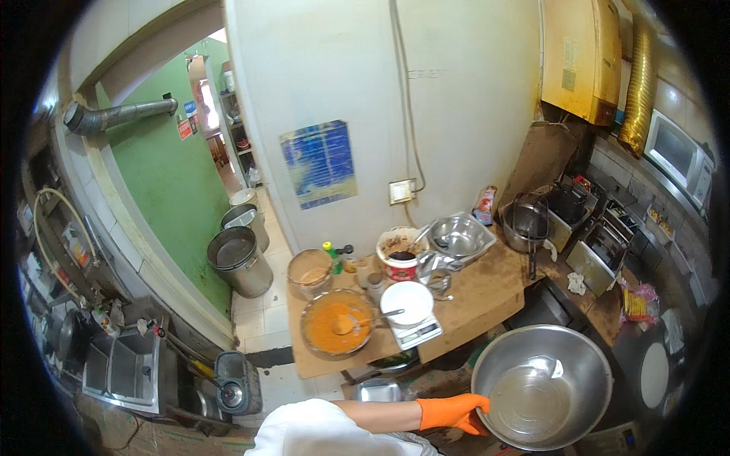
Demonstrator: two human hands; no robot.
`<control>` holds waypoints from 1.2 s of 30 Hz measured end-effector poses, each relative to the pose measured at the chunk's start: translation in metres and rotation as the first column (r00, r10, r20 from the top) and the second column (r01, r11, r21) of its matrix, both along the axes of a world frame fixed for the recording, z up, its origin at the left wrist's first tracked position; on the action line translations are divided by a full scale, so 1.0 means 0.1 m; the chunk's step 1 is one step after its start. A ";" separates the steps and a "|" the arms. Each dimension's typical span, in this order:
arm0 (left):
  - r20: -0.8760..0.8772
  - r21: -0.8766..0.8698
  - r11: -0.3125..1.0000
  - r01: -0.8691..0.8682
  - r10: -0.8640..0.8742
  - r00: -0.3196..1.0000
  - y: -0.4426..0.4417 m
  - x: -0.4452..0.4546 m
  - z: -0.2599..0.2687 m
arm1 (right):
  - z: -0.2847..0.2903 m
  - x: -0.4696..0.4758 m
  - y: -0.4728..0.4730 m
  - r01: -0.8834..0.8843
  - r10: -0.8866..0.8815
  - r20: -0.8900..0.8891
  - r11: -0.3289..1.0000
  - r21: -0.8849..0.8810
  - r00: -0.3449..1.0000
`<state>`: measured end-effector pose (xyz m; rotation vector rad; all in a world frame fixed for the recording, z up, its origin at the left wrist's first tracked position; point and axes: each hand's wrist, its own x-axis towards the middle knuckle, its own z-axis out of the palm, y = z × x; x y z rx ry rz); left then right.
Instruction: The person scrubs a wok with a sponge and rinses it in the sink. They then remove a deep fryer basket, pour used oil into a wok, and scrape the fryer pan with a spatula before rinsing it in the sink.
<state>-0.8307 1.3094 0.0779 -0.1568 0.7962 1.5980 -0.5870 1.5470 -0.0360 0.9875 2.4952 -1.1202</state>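
An orange rubber glove covers my left hand (454, 414), which grips the left rim of a large stainless steel basin (590, 393). The basin is tilted a little, with its inside facing me. Its bottom looks shiny, and whether liquid lies there I cannot tell. My right hand is out of view. Beyond my left arm stands a cardboard-covered table (473, 313). On it a bowl of orange powder (336, 325) holds a scoop. Beside that, a white bowl (406, 302) rests on a digital kitchen scale (419, 334), with a spoon handle across its rim.
A sauce bucket (401, 268), a steel bowl (459, 235) and a strainer on a pot (527, 228) stand farther back. Deep fryers (599, 256) are on the right. Leftward are a steel sink (134, 370), a grey bin (238, 370) and a metal drum (242, 268).
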 end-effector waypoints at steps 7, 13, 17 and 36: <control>-0.078 -0.241 0.968 -0.071 0.053 0.996 1.12 -1.03 0.04 | -1.37 -0.25 2.06 0.075 -0.041 -0.173 0.978 0.196 0.984; -0.092 -0.325 0.916 -0.235 0.216 0.972 1.77 -1.87 -0.16 | 0.46 -2.03 2.67 0.209 -0.214 -0.299 0.977 -0.047 0.930; -0.132 -0.374 0.915 -0.149 0.107 0.986 2.44 -2.51 -0.38 | 0.34 -2.37 3.10 0.204 -0.199 -0.168 0.979 0.014 0.965; -0.406 -0.542 0.840 -0.015 -0.246 0.880 5.75 -3.22 0.04 | -0.06 -4.03 7.72 0.244 -0.910 -0.210 0.309 -0.919 0.358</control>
